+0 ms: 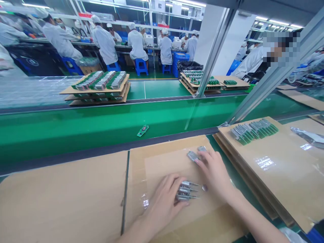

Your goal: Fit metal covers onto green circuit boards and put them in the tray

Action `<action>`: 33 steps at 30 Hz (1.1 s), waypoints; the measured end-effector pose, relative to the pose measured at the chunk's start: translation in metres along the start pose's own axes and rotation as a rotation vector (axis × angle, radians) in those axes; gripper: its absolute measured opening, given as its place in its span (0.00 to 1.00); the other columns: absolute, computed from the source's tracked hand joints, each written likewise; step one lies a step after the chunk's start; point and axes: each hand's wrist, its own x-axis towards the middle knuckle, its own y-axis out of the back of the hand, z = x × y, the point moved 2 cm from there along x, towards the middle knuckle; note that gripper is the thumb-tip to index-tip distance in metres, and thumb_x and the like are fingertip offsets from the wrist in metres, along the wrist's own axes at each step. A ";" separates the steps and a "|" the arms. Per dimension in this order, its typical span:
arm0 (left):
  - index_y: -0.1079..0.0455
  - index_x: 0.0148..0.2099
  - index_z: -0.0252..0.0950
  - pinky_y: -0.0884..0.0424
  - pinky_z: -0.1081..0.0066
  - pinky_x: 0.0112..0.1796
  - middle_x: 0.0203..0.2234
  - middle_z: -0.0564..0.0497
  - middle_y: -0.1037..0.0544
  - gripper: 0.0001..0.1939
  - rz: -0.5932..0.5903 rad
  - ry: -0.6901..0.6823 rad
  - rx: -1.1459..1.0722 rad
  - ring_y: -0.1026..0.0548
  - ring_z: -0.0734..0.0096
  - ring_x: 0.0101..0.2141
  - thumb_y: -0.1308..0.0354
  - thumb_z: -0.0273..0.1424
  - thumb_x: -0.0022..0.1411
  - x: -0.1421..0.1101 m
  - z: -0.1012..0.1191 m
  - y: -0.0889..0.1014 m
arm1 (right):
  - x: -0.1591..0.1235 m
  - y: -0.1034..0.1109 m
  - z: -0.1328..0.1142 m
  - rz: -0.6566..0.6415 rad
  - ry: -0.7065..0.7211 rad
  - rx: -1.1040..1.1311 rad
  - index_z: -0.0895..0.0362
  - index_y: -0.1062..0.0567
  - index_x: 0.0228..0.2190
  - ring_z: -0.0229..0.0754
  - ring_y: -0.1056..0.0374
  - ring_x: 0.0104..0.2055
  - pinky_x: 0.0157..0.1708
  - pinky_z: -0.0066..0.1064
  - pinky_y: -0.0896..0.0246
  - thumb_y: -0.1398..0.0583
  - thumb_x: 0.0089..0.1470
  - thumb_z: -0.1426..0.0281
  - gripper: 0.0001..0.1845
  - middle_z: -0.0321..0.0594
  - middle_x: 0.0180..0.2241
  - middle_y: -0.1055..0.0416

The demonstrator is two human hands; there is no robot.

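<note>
Three metal parts (185, 191) are gripped abreast by the left hand's (165, 195) curled fingers, apparently for alignment; near the cardboard sheet's (157, 149) far right corner, two metal pieces (192, 156) are met by the right hand's (216, 170) fingertips; whether pinched cannot be told.

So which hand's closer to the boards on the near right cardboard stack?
Right. The right hand is left of those boards, at two flat metal parts; the left hand is farther left, around pronged metal parts.
</note>
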 end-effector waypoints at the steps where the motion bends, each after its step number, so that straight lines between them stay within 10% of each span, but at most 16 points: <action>1: 0.38 0.52 0.43 0.29 0.59 0.46 0.47 0.46 0.30 0.26 -0.001 -0.003 0.009 0.30 0.58 0.48 0.35 0.29 0.52 0.000 0.000 0.000 | 0.005 -0.002 0.001 0.033 0.023 -0.080 0.55 0.25 0.36 0.53 0.36 0.40 0.39 0.44 0.40 0.43 0.56 0.63 0.11 0.47 0.35 0.29; 15: 0.47 0.60 0.44 0.40 0.52 0.57 0.59 0.45 0.38 0.42 0.074 -0.073 0.009 0.41 0.56 0.59 0.31 0.33 0.46 0.000 -0.006 -0.002 | -0.010 0.010 -0.023 -0.550 0.132 0.236 0.51 0.25 0.34 0.45 0.28 0.41 0.42 0.35 0.37 0.47 0.56 0.75 0.12 0.37 0.37 0.22; 19: 0.47 0.61 0.45 0.41 0.54 0.57 0.56 0.47 0.33 0.41 0.045 -0.108 -0.005 0.40 0.57 0.58 0.32 0.36 0.48 0.001 -0.006 -0.001 | 0.047 0.004 -0.034 -0.444 0.151 0.066 0.54 0.23 0.36 0.49 0.27 0.42 0.43 0.38 0.35 0.46 0.58 0.71 0.12 0.41 0.39 0.22; 26: 0.45 0.60 0.44 0.41 0.55 0.57 0.55 0.46 0.33 0.39 0.025 -0.090 0.002 0.39 0.56 0.57 0.33 0.39 0.49 0.000 -0.008 -0.001 | 0.160 -0.084 -0.080 -0.332 0.276 -0.096 0.54 0.37 0.58 0.52 0.47 0.61 0.52 0.43 0.44 0.47 0.51 0.88 0.35 0.48 0.61 0.44; 33: 0.46 0.61 0.44 0.41 0.58 0.58 0.56 0.48 0.34 0.39 0.028 -0.100 0.008 0.40 0.58 0.57 0.33 0.38 0.50 -0.001 -0.013 -0.003 | 0.143 -0.092 -0.096 -0.329 0.361 -0.124 0.56 0.28 0.50 0.49 0.37 0.48 0.45 0.39 0.39 0.41 0.57 0.68 0.18 0.49 0.44 0.31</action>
